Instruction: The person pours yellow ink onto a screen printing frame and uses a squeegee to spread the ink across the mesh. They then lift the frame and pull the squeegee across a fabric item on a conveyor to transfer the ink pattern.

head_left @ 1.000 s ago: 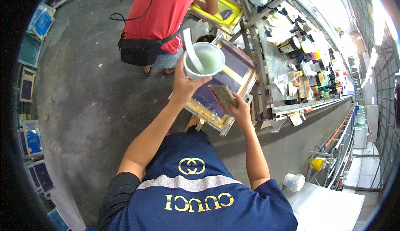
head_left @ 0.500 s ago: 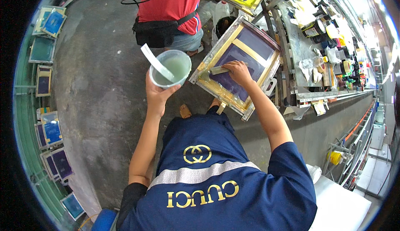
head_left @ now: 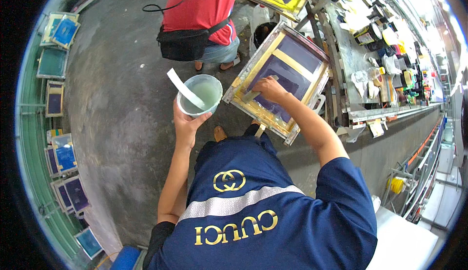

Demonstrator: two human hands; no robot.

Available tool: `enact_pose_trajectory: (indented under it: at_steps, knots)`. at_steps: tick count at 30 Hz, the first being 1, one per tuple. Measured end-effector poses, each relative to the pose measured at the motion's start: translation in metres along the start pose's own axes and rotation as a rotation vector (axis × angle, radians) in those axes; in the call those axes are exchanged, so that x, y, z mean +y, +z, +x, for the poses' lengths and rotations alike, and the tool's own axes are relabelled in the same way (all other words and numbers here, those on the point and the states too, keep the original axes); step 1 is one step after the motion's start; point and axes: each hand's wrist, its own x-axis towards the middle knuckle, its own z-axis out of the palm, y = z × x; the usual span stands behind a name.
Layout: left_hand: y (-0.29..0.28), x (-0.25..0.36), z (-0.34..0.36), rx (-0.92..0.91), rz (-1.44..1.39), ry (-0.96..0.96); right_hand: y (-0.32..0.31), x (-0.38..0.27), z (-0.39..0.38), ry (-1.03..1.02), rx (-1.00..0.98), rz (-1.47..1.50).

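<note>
Scraping, seemingly: right grip [head_left: 271, 89] clenches scraper [head_left: 250, 97] over screen [head_left: 288, 83], left grip [head_left: 187, 125] clasps tub [head_left: 213, 108]; next stroke needs steady pressure.

Floor [head_left: 122, 119]: dark grey, scuffed, with paler patches and small light specks; a paler strip [head_left: 100, 226] at lower left. Left side: green ribbed wall [head_left: 30, 138], curved by the lens, with a row of framed panels [head_left: 65, 152] along it, faces blue, green and purple. Right side: long grey counter [head_left: 346, 63] with a metal edge, crowded with cans and bottles, running to the far end. Lower right: metal rack [head_left: 412, 180], yellow roll [head_left: 397, 185], white flat surface [head_left: 402, 241]. Light: bright white glare at upper right.
</note>
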Motion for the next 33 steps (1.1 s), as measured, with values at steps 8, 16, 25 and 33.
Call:
enact_pose_trajectory:
  at_steps: [8,16,25,33]
  knots:
    - [0.013,-0.011,0.006,-0.074,-0.020,-0.061,-0.003,-0.018,-0.133,0.424,0.156,0.295]
    - [0.033,-0.055,0.024,-0.246,0.081,-0.121,0.053,0.037,-0.112,0.691,0.336,0.400]
    - [0.028,-0.096,0.004,-0.234,0.186,-0.187,0.077,0.085,-0.050,0.584,-0.244,0.697]
    - [0.014,-0.174,0.005,-0.224,0.602,-0.024,0.051,0.110,-0.080,0.698,-0.458,1.429]
